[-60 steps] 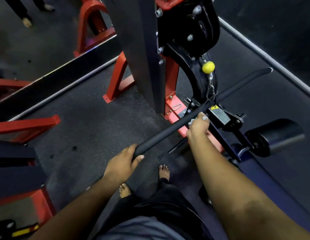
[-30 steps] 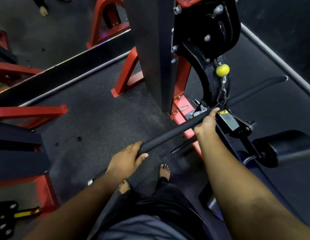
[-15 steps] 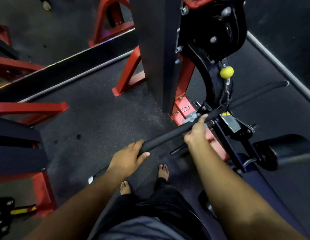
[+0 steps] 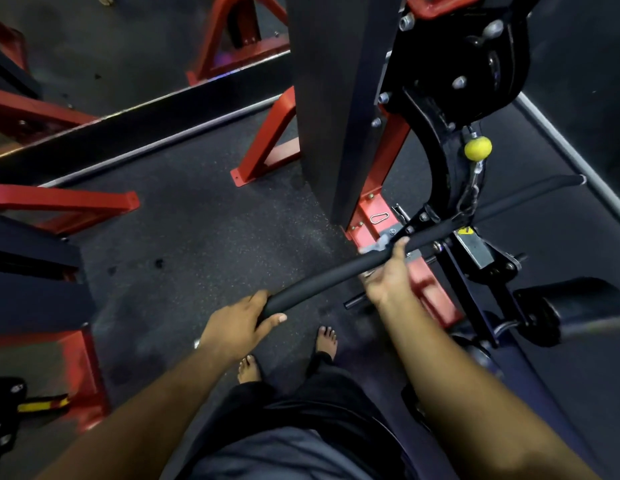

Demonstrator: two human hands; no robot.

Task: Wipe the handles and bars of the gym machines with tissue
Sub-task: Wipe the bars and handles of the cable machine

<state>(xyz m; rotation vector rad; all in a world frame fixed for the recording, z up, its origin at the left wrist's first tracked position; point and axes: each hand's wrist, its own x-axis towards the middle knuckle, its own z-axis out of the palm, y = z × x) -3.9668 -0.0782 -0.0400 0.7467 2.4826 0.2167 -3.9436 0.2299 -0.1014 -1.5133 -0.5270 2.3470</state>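
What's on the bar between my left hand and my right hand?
In the head view, only bare black padded bar runs between the left hand and the right hand, which holds the tissue.

Bare forearms, bare feet (image 4: 327, 341), black trousers (image 4: 322, 403), grey top (image 4: 284, 455).

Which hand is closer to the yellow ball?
Right. The right hand grips mid-bar below the yellow ball; the left hand holds the bar's near end, farther away.

R hand (image 4: 388, 275) slid tissue (image 4: 376, 245) back down bar (image 4: 322, 275).
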